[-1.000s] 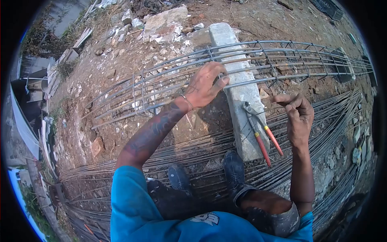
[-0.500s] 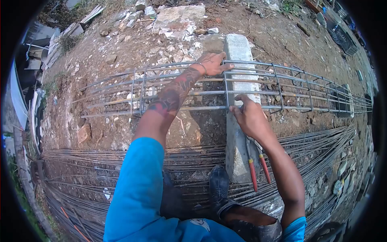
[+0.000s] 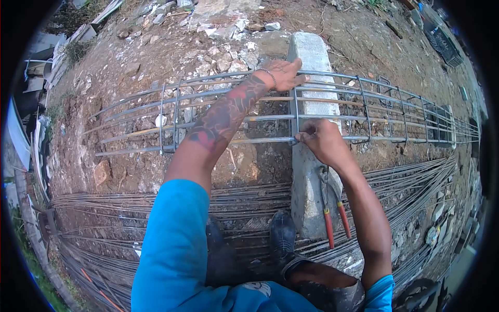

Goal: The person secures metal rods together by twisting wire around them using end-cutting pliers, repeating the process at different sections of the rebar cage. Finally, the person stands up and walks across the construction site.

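A long rebar cage (image 3: 260,118) of lengthwise bars and square stirrups lies across the view, resting partly on a concrete post (image 3: 310,52). My left hand (image 3: 283,74) is at the far corner of one stirrup (image 3: 296,109), its fingers and thumb around the far bar there. At that stirrup's near corner, my right hand (image 3: 321,139) pinches with thumb and forefinger; a finger covers part of the joint. Pincers with red handles (image 3: 329,229) lean on the post just below my right hand.
Bundles of loose rebar (image 3: 234,203) lie on the ground around my boots (image 3: 282,236). Rubble (image 3: 223,60) is scattered beyond the cage. A second support block (image 3: 447,125) stands under its right end. A dark crate (image 3: 444,47) sits at the far right.
The view has shifted slightly. My left hand has tilted over the stirrup's far corner, and my right fingers have closed together at its near corner.
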The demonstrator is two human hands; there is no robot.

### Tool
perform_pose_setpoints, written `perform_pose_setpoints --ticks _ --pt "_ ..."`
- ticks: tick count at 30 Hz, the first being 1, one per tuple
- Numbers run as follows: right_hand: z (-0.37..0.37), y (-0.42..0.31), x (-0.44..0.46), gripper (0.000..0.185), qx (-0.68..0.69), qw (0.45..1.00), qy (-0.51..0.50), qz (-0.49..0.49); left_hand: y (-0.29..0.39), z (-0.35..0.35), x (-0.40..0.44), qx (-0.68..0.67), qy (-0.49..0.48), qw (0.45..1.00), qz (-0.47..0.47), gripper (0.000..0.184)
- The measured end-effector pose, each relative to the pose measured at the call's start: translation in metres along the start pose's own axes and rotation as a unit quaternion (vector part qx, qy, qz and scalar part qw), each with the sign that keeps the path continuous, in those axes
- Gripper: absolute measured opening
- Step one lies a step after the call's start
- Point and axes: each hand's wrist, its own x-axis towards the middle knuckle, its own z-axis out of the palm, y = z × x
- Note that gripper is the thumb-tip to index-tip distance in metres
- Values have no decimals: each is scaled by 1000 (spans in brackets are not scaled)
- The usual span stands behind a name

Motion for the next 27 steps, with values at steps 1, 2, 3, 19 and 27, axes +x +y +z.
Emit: perform_pose_setpoints --ticks 1,2,3,19,27 --pt "0 0 -3 20 -5 999 37 -9 -1 3 -1 1 17 1000 1 64" --pt "-5 -3 -6 20 -6 999 43 -10 -2 3 -1 3 35 999 3 63" --pt "-13 -9 -10 21 10 997 81 9 -3 2 0 7 35 999 7 63" --pt "-63 -19 -52 24 392 912 119 -37 184 2 -161 -563 -234 791 -54 72" --pt "-45 -36 -31 26 383 903 161 -108 210 -14 -183 -717 -115 673 -142 30"
